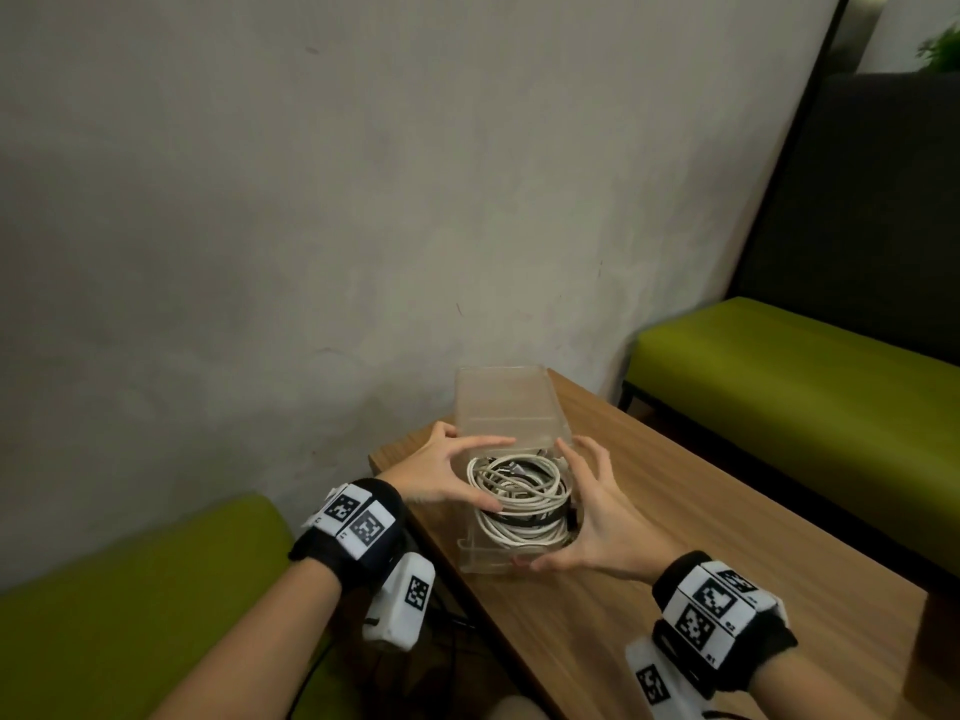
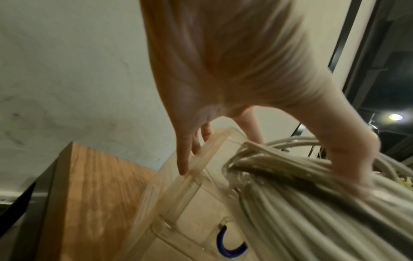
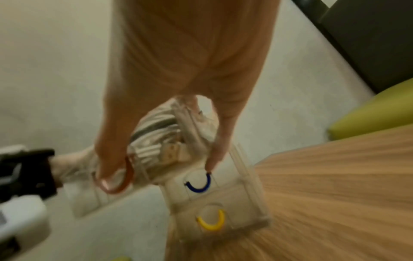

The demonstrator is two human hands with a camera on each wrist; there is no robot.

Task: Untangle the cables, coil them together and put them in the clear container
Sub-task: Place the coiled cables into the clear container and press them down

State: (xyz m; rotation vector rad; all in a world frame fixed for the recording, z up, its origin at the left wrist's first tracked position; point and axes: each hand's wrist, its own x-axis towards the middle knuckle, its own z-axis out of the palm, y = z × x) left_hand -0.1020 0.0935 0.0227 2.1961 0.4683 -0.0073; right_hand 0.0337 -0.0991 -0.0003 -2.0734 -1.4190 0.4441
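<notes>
Green bench seat (image 1: 140, 579) at near left, just beside the left edge of the tabletop (image 1: 727, 537); grey wall (image 1: 311, 200) directly behind the tabletop's far left corner. Left hand (image 1: 441, 472) at the left wall of the clear container (image 1: 498, 397); fingers spread and lightly curved, thumb resting on the coiled cables (image 1: 519, 493), fingertips (image 2: 184, 169) touching the container's rim; no closed grip visible. The coil, white strands with one dark strand, sits in the near compartment of the container, its upper loops at rim height; the far compartment holds nothing visible. Container stands at the far left of the tabletop, close to the left edge and the wall. Right hand (image 1: 597, 517) at the container's right and near walls; fingers wide, tips against the plastic. Bare wood grain extends right of the container and toward the near edge; a second green bench seat (image 1: 805, 387) lies beyond the right edge, with a dark backrest (image 1: 857, 210) above.
</notes>
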